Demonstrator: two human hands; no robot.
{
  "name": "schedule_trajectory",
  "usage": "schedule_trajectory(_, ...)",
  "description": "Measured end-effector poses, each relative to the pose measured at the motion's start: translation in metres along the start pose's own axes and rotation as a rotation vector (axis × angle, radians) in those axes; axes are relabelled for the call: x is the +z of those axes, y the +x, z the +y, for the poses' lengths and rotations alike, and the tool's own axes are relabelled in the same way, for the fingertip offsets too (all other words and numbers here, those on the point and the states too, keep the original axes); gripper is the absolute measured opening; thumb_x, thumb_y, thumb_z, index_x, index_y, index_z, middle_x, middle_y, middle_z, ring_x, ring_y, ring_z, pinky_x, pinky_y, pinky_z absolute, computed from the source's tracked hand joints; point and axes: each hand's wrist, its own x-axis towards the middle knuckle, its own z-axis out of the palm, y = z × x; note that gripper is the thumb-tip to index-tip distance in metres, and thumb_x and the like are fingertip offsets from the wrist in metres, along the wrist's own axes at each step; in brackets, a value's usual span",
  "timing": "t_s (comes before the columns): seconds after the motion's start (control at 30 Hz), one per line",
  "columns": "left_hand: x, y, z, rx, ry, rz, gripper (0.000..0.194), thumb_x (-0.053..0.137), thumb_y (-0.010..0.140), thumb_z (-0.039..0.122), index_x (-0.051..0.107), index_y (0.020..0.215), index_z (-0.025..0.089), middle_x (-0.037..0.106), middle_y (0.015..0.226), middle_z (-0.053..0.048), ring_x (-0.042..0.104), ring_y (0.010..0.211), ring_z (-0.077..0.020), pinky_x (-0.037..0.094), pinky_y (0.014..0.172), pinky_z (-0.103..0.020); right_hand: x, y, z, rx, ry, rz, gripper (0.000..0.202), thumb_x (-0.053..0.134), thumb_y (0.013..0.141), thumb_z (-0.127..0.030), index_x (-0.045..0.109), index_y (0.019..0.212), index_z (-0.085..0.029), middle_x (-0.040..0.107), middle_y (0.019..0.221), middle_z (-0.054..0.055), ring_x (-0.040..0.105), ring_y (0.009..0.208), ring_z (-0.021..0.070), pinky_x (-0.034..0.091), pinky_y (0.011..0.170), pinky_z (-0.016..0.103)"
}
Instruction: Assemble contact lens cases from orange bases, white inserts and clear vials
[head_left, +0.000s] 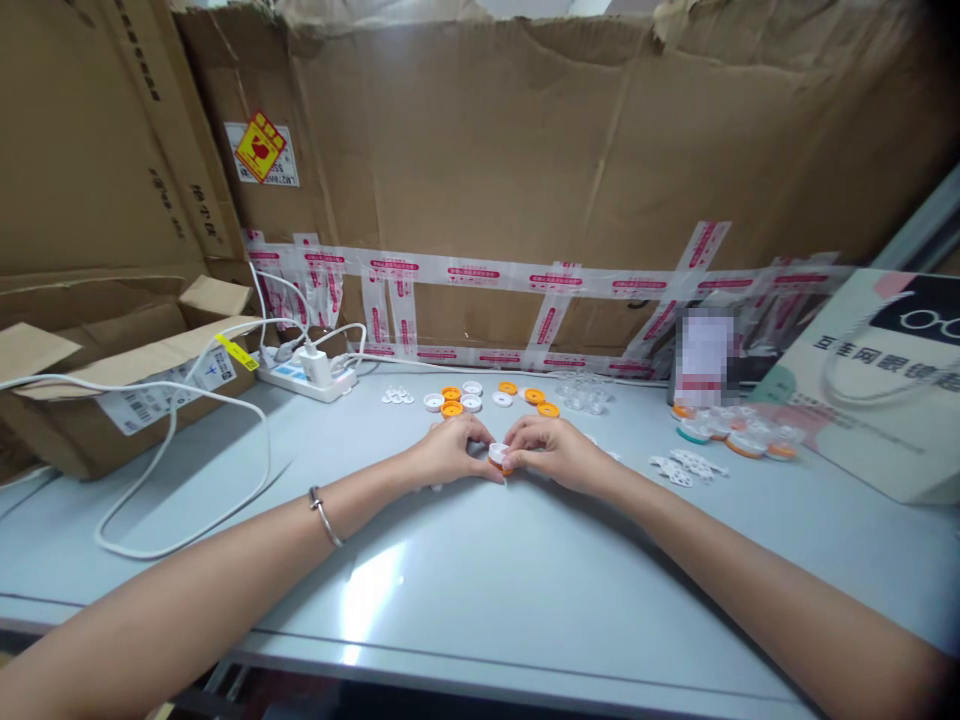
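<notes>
We hold a small white-and-orange cap (498, 456) between our left hand (450, 450) and right hand (551, 450), fingertips of both pinched on it, just above the grey table (480, 590). Loose orange and white caps (487, 397) lie just beyond

- The left hand (448, 452) and right hand (551, 452) met mid-bench (465, 580) around a small cap (498, 455).
- Loose caps (491, 397) lay just behind them.
- A power strip (306, 378) sat behind, to the left.
- A cardboard wall (570, 170) stood along the bench's back edge.
</notes>
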Motion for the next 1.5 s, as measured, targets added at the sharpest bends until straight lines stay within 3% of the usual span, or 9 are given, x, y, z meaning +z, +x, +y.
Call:
schedule_trajectory(0.33, -0.002, -0.003, 0.002, -0.013, 0.012, -0.018, 0.043, 0.074, 0.059, 0.046, 0.066, 0.09, 0.017, 0.06, 0.091, -0.002, 0.054, 0.089, -0.0195, 0.04, 0.078, -0.026, 0.003, -0.001, 0.003, 0.182, 0.254, -0.039, 0.028, 0.067, 0.067, -0.044, 0.07, 0.072, -0.016, 0.072, 0.08, 0.006, 0.062, 0.077, 0.019, 0.047, 0.074, 0.031)
schedule_trajectory(0.73, -0.003, -0.005, 0.0, 0.015, -0.016, -0.007, 0.043, 0.071, 0.061, 0.05, 0.068, 0.093, 0.021, 0.059, 0.09, -0.002, 0.053, 0.09, -0.019, 0.04, 0.077, -0.025, 0.0, 0.0, 0.014, 0.291, 0.442, 0.043, 0.037, 0.07, 0.061, -0.051, 0.065, 0.068, -0.015, 0.068, 0.071, 0.003, 0.06, 0.071, 0.0158, 0.045, 0.073, 0.029)
schedule_trajectory(1.17, 0.0, -0.002, 0.0, -0.046, -0.031, 0.017, 0.051, 0.072, 0.055, 0.056, 0.063, 0.086, 0.017, 0.06, 0.087, -0.002, 0.053, 0.084, -0.0184, 0.039, 0.073, -0.025, -0.003, 0.005, 0.007, 0.265, 0.137, 0.016, 0.035, 0.067, 0.063, -0.051, 0.071, 0.067, -0.017, 0.07, 0.066, 0.004, 0.059, 0.065, 0.0176, 0.044, 0.06, 0.027)
schedule_trajectory(1.5, 0.001, -0.002, -0.001, -0.081, -0.032, 0.021, 0.053, 0.071, 0.052, 0.058, 0.064, 0.085, 0.018, 0.06, 0.087, -0.001, 0.053, 0.086, -0.019, 0.04, 0.072, -0.025, -0.002, 0.008, 0.005, 0.247, 0.078, 0.019, 0.031, 0.068, 0.063, -0.049, 0.072, 0.064, -0.018, 0.069, 0.063, 0.004, 0.059, 0.061, 0.0179, 0.043, 0.055, 0.027)
